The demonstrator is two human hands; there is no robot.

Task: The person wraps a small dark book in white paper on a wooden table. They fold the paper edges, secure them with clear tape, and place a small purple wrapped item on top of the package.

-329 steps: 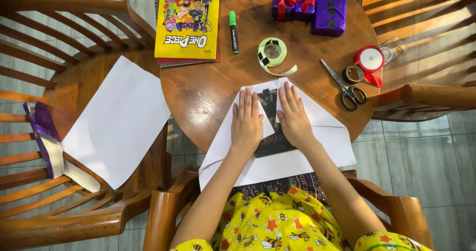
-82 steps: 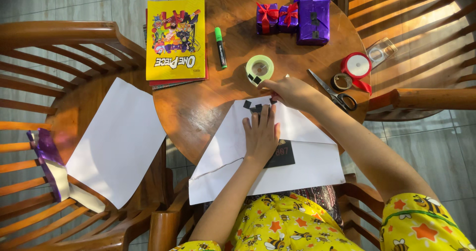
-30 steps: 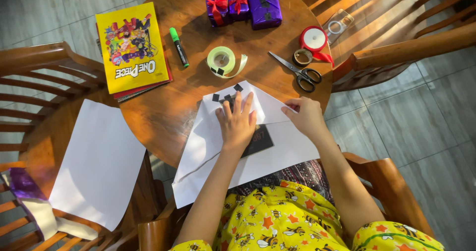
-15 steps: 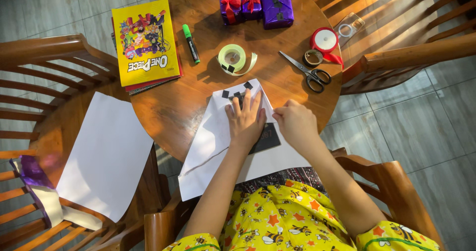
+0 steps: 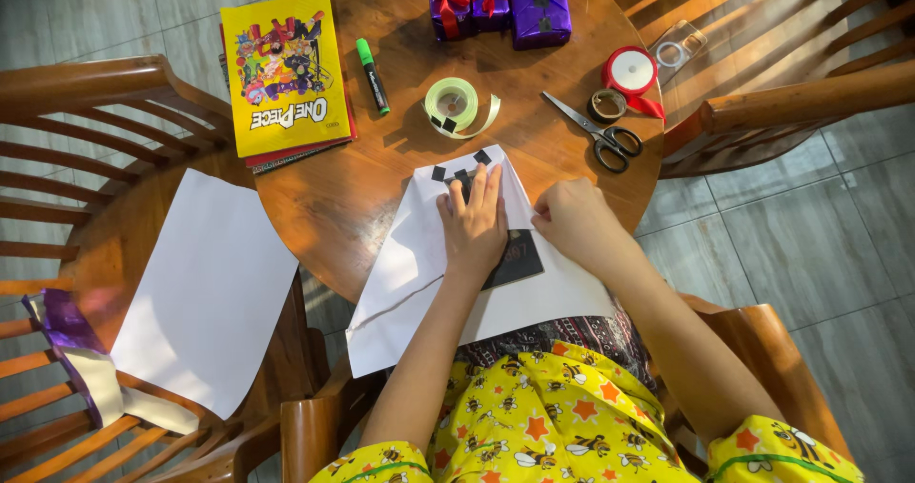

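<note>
We find the white paper (image 5: 410, 254) folded over a dark book (image 5: 516, 259) at the round worktop's (image 5: 353, 197) near edge. Our left hand (image 5: 474, 226) presses it flat, fingers spread; our right hand (image 5: 572, 224) pinches the right flap. Tape roll (image 5: 452, 103) and scissors (image 5: 599, 135) lie beyond.

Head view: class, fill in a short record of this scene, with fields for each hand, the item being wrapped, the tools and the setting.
left hand: flat on folded white paper
right hand: pressing the paper's right flap
item: dark book, partly covered
black tape bits: on the paper's top edge
tools: tape roll, scissors, green marker, red ribbon spool
setting: round wooden table, purple gifts, yellow book
</note>
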